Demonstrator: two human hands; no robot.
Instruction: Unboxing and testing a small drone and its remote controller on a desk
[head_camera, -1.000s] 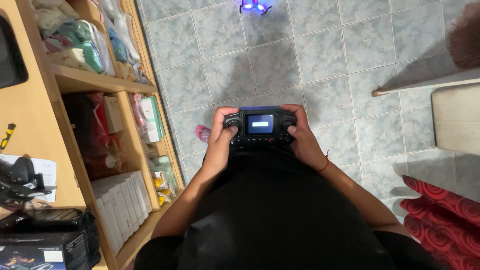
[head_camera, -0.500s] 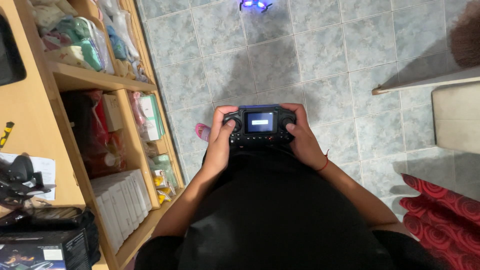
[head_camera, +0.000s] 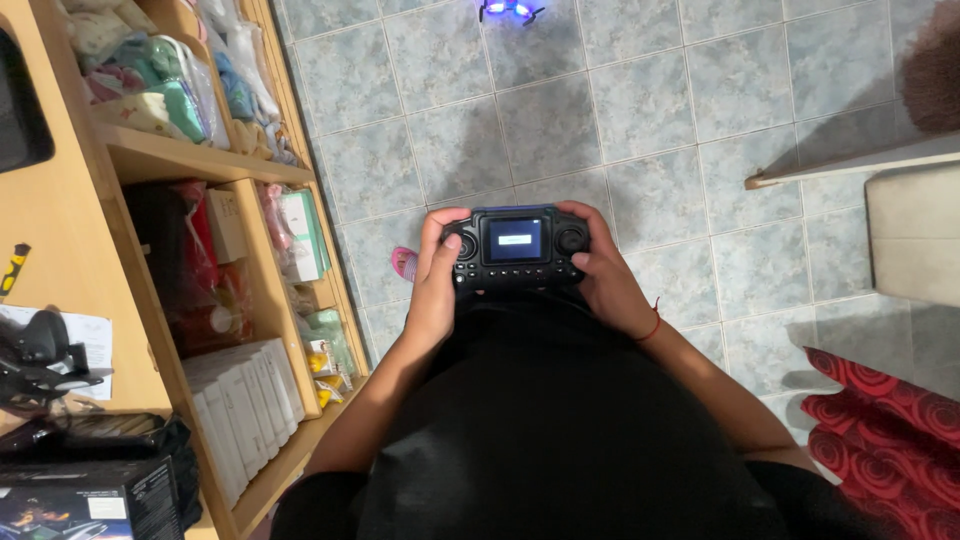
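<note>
Left hand (head_camera: 435, 285) and right hand (head_camera: 603, 272) both grip a black controller (head_camera: 515, 247) at frame centre; drone (head_camera: 508, 9) at top edge

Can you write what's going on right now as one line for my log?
left hand: grips controller | right hand: grips controller | screen: lit | drone: blue lights, over tiled floor | shelf unit: left

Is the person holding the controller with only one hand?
No, both the left hand and the right hand grip the black controller at its sides.
</note>
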